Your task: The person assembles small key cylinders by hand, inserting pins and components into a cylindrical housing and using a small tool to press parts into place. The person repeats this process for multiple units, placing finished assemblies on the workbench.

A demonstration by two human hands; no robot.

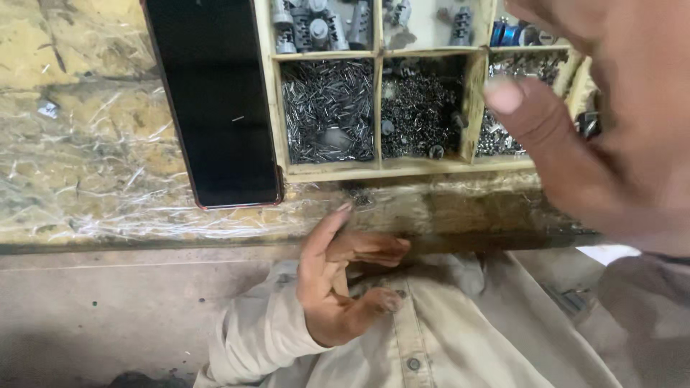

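Note:
My left hand (345,280), in a beige shirt sleeve, rests low in the middle, by the bench's front edge. Its fingers are apart and loosely curled, the index fingertip touches the edge, and nothing shows in it. My right hand (611,136) is raised close to the camera at the right and is blurred. The thumb sticks out toward the wooden compartment tray (402,169), and I see nothing held. This hand hides the tray's right end. The nearest compartments hold thin metal pins (327,108) and small dark screws (420,108).
A black phone (215,100) with a dark screen lies face up left of the tray, on the worn, plastic-covered bench top (86,144). The back compartments hold several grey metal parts (316,29) and a blue part (507,34). A beige buttoned shirt (431,345) fills the bottom.

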